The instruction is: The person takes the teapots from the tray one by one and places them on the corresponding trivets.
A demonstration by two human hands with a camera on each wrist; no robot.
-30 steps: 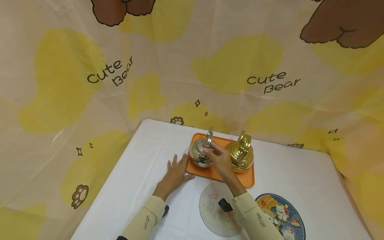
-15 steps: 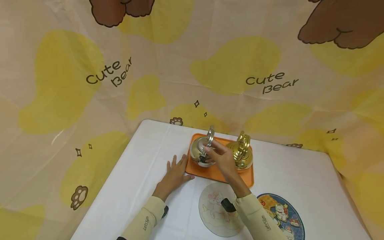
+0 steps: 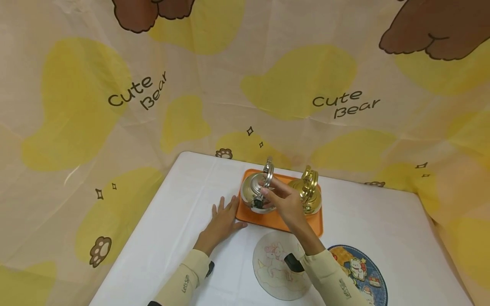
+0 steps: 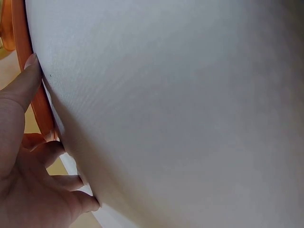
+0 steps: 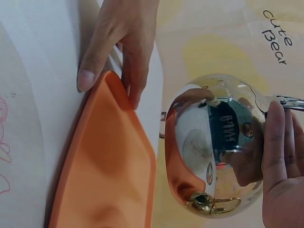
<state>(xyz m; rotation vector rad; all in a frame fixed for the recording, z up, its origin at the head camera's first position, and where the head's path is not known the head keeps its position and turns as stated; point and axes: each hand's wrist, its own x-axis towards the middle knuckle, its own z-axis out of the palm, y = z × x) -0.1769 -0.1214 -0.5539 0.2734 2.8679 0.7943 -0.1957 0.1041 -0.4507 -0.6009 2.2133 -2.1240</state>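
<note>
My right hand point(image 3: 289, 207) pinches the arched handle of a shiny silver teapot point(image 3: 249, 193) between thumb and fingers, over the left half of an orange tray point(image 3: 276, 224). In the right wrist view, backdrop shows between the tray and the rounded teapot point(image 5: 216, 156), so it is raised off it. A gold teapot point(image 3: 314, 206) of similar shape sits on the tray's right half, partly behind my right hand. My left hand point(image 3: 220, 226) lies with fingers spread at the tray's near left corner. In the left wrist view its thumb point(image 4: 29, 78) touches the tray's edge.
A pale round mat point(image 3: 268, 272) with a faint drawing lies in front of the tray. To its right is a blue round mat point(image 3: 377, 272) with cartoon bears, partly under the right sleeve. The white table point(image 3: 402, 229) meets a printed backdrop point(image 3: 214, 72) behind.
My right hand has raised the silver teapot slightly, its handle now higher, while the wrist has shifted a little to the right. The left hand stays at the tray corner.
</note>
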